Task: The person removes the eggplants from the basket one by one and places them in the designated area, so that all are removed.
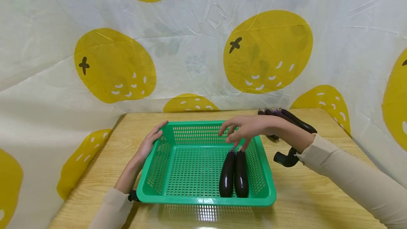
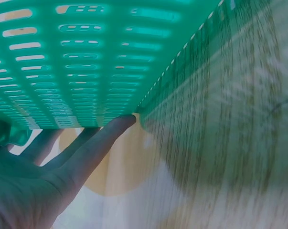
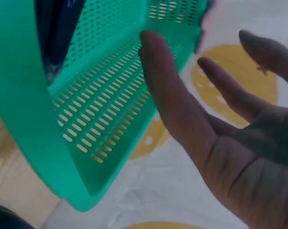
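Note:
Two dark purple eggplants lie side by side at the right end inside a green slotted plastic basket (image 1: 206,200): the left eggplant (image 1: 226,176) and the right eggplant (image 1: 241,176). Over their stem ends hovers my right hand (image 1: 252,127), its fingers spread and bent downward, holding nothing. In the right wrist view its loose fingers (image 3: 170,90) show in front of the basket wall. My left hand (image 1: 147,145) rests along the basket's left side, extended fingers touching the outer wall near the far corner, as the left wrist view also shows.
Several more eggplants (image 1: 299,121) lie on the wooden table (image 1: 318,186) at the back right, partly hidden behind my right hand and forearm. A white cloth (image 1: 190,63) printed with yellow fruit hangs behind the table and along its left side.

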The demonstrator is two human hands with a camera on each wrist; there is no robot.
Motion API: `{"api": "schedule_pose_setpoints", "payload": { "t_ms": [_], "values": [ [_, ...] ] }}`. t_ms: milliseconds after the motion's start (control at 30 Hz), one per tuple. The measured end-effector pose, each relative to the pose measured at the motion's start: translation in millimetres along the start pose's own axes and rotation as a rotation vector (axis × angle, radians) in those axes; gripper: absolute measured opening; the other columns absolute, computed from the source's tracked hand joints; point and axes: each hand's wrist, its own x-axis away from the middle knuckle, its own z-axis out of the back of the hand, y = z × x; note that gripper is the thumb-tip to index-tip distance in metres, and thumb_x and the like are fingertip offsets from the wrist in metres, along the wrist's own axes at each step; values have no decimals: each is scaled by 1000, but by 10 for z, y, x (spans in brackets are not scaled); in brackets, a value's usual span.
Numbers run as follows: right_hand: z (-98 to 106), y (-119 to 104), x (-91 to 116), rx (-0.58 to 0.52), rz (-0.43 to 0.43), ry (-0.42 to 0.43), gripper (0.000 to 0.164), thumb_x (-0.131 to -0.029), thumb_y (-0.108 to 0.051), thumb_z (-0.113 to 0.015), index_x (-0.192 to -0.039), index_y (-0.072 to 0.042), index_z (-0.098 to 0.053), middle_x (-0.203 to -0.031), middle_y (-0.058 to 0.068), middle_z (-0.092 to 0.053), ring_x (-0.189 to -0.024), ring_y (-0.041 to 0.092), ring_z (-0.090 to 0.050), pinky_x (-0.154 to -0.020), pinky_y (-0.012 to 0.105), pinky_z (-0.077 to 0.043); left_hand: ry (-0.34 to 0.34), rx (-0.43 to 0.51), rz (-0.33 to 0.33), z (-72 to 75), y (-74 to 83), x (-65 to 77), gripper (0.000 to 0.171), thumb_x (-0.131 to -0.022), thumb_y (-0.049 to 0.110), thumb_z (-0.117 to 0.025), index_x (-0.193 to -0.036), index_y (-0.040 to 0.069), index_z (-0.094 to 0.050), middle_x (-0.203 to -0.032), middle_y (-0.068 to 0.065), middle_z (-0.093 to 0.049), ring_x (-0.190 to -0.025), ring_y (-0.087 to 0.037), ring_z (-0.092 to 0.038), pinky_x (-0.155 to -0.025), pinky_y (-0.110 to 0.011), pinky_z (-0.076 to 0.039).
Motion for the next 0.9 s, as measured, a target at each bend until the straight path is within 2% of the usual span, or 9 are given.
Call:
{"api": "schedule_pose_setpoints", "payload": {
  "t_ms": [167,267,367,467,567,667,733,800,900],
  "values": [
    [-32,-103,-173,22,-100,-77,40,-103,-27,-63,-140,-14,-57,-134,11,-62,-107,30,-71,-82,45,-62,1,8,3,3,9,20,52,-114,34,-29,-166,24,-26,-173,-5,-21,-155,-32,-26,-109,-22,-35],
    [-81,-122,-254,28,-169,-93,38,-101,-27,-66,-136,-15,-59,-126,13,-63,-105,36,-71,-80,47,-62,-2,17,4,-3,13,20,52,-114,34,-30,-165,25,-27,-173,-5,-21,-155,-32,-26,-106,-18,-36],
    [-134,-111,-323,41,-234,-117,33,-101,-27,-67,-131,-14,-61,-118,19,-65,-100,39,-72,-78,48,-63,0,19,9,-11,16,12,52,-114,35,-31,-165,26,-27,-173,-4,-22,-155,-31,-26,-109,-24,-34],
    [-178,-90,-381,51,-296,-153,30,-101,-28,-67,-127,-13,-61,-113,25,-68,-96,38,-73,-75,47,-63,3,10,12,-17,20,13,52,-114,36,-31,-165,26,-27,-172,-5,-22,-155,-31,-27,-116,-35,-30],
    [-204,-64,-431,49,-348,-178,33,-101,-27,-67,-130,-14,-59,-110,27,-70,-96,39,-73,-74,50,-63,1,5,2,-20,12,13,53,-114,35,-31,-165,24,-27,-173,-5,-21,-156,-33,-25,-121,-48,-25],
    [-219,-56,-465,67,-369,-192,39,-101,-27,-67,-136,-13,-57,-109,26,-72,-97,39,-73,-73,50,-62,5,6,-9,-18,6,9,52,-114,34,-30,-165,23,-27,-173,-5,-20,-157,-33,-21,-124,-55,-19],
    [-228,-58,-488,80,-375,-200,44,-101,-28,-67,-141,-12,-56,-109,24,-73,-97,37,-73,-73,50,-63,7,8,-13,-17,5,5,52,-114,34,-31,-165,24,-28,-174,-4,-20,-158,-32,-20,-124,-55,-18],
    [-234,-67,-514,89,-380,-208,47,-101,-29,-67,-144,-11,-54,-109,23,-73,-97,36,-73,-73,49,-63,5,8,-9,-15,6,5,52,-114,34,-31,-165,25,-28,-173,-4,-20,-157,-32,-22,-123,-51,-23],
    [-249,-79,-553,87,-389,-220,51,-102,-30,-66,-147,-11,-52,-111,22,-73,-98,35,-73,-74,48,-63,-3,10,0,-9,10,14,52,-114,35,-31,-165,26,-28,-173,-4,-21,-156,-32,-25,-117,-36,-33]
  ]
}}
